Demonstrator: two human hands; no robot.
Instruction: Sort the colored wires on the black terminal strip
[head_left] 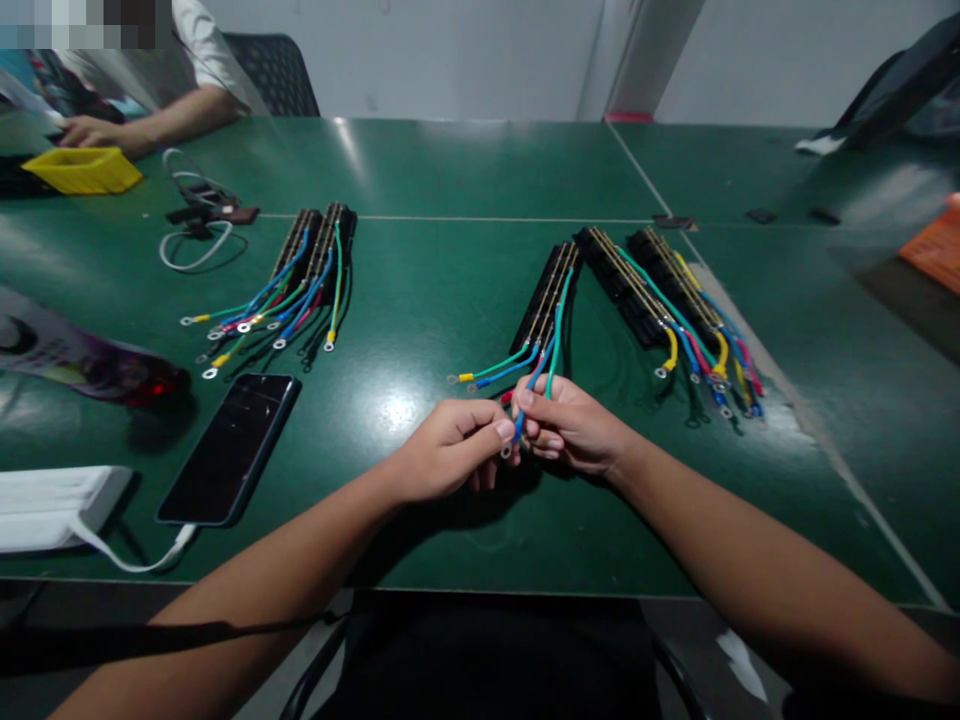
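My left hand [466, 447] and my right hand [574, 425] meet over the near middle of the table. Between them is a blue wire [534, 377] with a ring terminal [506, 452] at its end. Thumb and finger of my left hand pinch it close to the terminal, while my right hand grips it a little further up. The wire runs from a black terminal strip [547, 295] with brass-coloured rails. A green wire [562, 315] from the same strip passes behind my right fingers. Other green and blue wires with ring ends lie to the left, and a red-sleeved one is partly hidden.
Two similar black strips [619, 280] with coloured wires lie to the right, two more [324, 250] to the left. Nearer left are a phone [231, 450], a white power bank [60, 508] and a bottle [82, 350]. Across the table a person's arm [180, 118] rests by a yellow bin [86, 170].
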